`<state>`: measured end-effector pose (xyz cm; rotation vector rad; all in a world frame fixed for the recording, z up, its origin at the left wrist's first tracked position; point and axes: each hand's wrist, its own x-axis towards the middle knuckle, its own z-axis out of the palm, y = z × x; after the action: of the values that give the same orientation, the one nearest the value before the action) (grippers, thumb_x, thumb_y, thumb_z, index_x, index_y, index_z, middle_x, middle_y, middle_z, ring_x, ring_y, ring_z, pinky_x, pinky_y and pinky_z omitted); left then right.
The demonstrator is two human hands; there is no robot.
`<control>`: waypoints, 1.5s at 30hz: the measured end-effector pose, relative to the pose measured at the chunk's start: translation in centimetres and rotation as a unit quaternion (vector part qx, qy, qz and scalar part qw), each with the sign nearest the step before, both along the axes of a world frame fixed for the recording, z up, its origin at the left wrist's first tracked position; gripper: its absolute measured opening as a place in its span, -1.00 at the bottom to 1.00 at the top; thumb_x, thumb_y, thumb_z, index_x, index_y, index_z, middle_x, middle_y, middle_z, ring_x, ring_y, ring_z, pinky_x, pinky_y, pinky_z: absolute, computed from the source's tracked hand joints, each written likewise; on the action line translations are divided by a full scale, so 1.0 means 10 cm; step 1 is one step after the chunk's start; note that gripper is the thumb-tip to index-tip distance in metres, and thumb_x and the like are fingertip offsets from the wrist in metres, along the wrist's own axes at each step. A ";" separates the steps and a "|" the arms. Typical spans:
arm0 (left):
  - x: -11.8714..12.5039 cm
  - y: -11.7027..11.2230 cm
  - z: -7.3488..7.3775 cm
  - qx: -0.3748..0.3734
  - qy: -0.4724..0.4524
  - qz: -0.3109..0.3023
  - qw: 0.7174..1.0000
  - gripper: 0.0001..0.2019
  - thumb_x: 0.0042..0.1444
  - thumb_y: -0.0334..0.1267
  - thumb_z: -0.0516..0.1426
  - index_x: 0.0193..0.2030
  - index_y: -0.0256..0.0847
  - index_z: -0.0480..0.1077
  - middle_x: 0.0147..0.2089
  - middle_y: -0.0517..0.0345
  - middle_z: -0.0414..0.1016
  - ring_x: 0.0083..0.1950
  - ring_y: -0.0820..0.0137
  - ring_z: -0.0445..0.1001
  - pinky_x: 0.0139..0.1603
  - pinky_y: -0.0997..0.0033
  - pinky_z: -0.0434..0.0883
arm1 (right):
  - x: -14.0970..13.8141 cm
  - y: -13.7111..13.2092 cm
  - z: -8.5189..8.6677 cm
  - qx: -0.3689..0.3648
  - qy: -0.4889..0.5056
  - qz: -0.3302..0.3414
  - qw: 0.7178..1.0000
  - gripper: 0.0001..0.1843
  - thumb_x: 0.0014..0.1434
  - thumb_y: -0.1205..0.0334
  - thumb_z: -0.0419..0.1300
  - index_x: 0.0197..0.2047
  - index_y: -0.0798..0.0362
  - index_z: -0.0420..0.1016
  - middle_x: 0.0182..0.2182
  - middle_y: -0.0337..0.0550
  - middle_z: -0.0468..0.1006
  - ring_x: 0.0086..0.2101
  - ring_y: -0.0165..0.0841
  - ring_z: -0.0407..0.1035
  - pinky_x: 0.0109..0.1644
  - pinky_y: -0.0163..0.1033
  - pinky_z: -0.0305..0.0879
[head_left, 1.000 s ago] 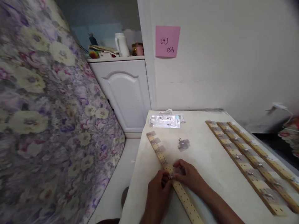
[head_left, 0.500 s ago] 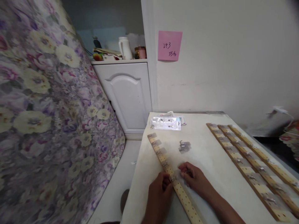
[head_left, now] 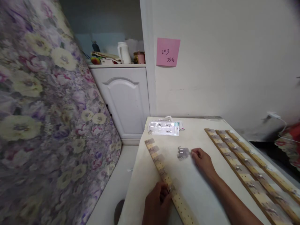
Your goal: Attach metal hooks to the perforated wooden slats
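Note:
A long perforated wooden strip [head_left: 161,167] lies slanted on the white table [head_left: 201,187], with several clear hook pads stuck along its far end. My left hand [head_left: 156,203] rests against the strip's near left side, fingers curled on it. My right hand [head_left: 203,159] is stretched out toward a small pile of clear adhesive hooks [head_left: 183,153], fingertips at its right edge, fingers bent; I cannot make out anything in them.
Three more wooden strips with hooks [head_left: 248,168] lie along the table's right side. A blister pack of hooks [head_left: 164,128] sits at the far edge. A pink note [head_left: 167,52] hangs on the wall. A flowered mattress [head_left: 47,125] leans at left beside a white cabinet [head_left: 124,100].
My right hand left the strip and moved forward and right to the pile of loose hooks. My left hand stayed on the strip. The view tipped down slightly.

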<state>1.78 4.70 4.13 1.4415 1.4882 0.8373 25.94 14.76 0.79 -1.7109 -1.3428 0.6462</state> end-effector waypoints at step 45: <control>-0.06 -0.03 0.03 0.025 0.019 -0.025 0.999 -0.86 0.09 -0.28 0.03 -0.32 -0.18 0.41 -0.43 0.20 0.45 -0.37 0.35 0.39 -0.32 0.47 0.27 | 0.03 -0.02 -0.09 0.073 0.049 -0.079 0.993 -0.73 0.04 0.02 0.12 -0.38 0.04 0.47 -0.49 -0.22 0.50 -0.42 -0.30 0.37 -0.31 -0.26 0.25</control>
<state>1.13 4.40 4.46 1.5337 1.4620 0.8267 26.28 14.54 -0.10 -1.6263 -1.1440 0.5219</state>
